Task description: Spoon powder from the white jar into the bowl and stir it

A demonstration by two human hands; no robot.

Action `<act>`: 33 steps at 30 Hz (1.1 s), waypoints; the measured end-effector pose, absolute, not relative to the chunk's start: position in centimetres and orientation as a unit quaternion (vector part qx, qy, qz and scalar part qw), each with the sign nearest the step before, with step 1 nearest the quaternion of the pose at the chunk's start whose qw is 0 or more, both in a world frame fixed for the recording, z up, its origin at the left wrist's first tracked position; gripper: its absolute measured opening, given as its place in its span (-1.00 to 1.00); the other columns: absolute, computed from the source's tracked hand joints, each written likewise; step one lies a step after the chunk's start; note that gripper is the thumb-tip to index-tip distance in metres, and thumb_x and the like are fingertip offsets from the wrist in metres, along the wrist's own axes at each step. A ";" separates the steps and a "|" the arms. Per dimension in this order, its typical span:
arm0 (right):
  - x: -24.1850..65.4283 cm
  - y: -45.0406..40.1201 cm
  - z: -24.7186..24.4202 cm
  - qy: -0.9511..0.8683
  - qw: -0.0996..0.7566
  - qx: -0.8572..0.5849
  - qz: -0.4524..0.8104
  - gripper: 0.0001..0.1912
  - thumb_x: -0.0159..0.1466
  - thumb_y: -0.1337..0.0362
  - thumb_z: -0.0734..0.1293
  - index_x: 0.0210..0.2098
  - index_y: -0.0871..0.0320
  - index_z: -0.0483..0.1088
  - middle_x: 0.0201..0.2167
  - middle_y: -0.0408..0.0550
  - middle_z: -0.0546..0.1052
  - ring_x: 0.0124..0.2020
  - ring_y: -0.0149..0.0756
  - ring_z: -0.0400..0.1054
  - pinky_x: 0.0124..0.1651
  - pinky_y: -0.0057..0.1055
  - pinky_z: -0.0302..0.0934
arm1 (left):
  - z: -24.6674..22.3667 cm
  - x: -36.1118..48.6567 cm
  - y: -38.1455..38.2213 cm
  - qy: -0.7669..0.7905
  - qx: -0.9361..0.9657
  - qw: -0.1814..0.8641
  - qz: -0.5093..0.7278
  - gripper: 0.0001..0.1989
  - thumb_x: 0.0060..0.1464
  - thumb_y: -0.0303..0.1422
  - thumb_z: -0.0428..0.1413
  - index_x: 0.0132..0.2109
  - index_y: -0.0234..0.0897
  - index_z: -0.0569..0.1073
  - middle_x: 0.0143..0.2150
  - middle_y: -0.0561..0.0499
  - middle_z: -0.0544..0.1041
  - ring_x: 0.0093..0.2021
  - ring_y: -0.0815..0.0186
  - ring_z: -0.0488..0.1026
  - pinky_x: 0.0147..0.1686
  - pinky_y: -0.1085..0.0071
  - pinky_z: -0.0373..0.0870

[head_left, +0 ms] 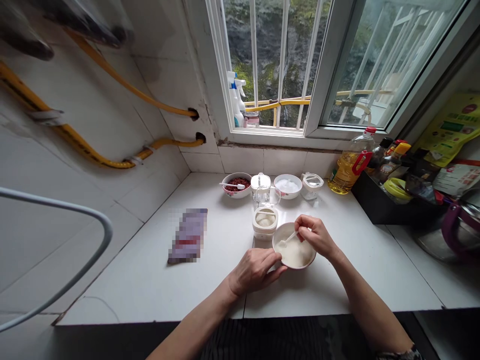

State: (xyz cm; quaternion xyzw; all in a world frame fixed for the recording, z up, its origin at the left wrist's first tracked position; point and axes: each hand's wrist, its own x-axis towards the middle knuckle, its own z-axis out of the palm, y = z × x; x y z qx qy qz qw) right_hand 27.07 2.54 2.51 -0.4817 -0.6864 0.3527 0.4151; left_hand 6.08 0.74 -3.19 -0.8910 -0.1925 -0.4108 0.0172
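The right hand (314,236) pinches a white spoon (290,238), its head inside a bowl (284,230) of pale powder (300,254). The left hand (258,270) grips the bowl's left side; whether its base touches the counter (210,290) is hard to tell. Just beyond stands an open jar (264,233); farther back, a dish (237,194) of dark red bits.
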 end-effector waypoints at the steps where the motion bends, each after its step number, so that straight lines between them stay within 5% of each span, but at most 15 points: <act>1: 27.2 2.6 2.6 -0.658 0.429 -0.484 0.386 -0.90 0.03 0.36 0.18 -0.54 0.11 0.30 -0.68 -0.23 0.32 -0.59 -0.38 0.18 -0.43 -0.41 0.10 | -3.2 6.1 0.7 -0.194 -0.891 0.015 -0.410 -0.89 0.28 -0.34 0.01 -0.23 -0.27 0.31 -0.54 0.13 0.38 -0.60 0.41 0.33 -0.60 0.44 0.14; 9: 28.0 3.4 2.7 -0.584 0.462 -0.488 0.455 -0.92 0.00 0.32 0.20 -0.56 0.12 0.31 -0.73 -0.25 0.28 -0.65 -0.42 0.11 -0.51 -0.44 0.03 | -3.2 6.1 0.7 -0.192 -0.892 0.018 -0.409 -0.89 0.28 -0.34 0.01 -0.22 -0.27 0.31 -0.53 0.13 0.38 -0.59 0.41 0.33 -0.59 0.44 0.14; 17: 27.4 2.6 2.9 -0.784 0.323 -0.450 0.281 -0.83 0.03 0.47 0.18 -0.56 0.11 0.34 -0.56 -0.15 0.42 -0.39 -0.29 0.23 -0.27 -0.36 0.14 | -3.1 6.1 0.7 -0.194 -0.892 0.017 -0.407 -0.88 0.30 -0.34 0.00 -0.24 -0.27 0.31 -0.54 0.12 0.38 -0.60 0.40 0.32 -0.59 0.43 0.13; 33: 28.5 3.8 3.3 -0.544 0.451 -0.480 0.520 -0.95 0.00 0.30 0.27 -0.54 0.15 0.34 -0.76 -0.25 0.32 -0.67 -0.43 0.13 -0.48 -0.42 0.06 | -3.3 6.1 0.8 -0.188 -0.892 0.015 -0.410 -0.87 0.31 -0.34 -0.02 -0.23 -0.27 0.30 -0.52 0.11 0.40 -0.59 0.41 0.33 -0.58 0.45 0.15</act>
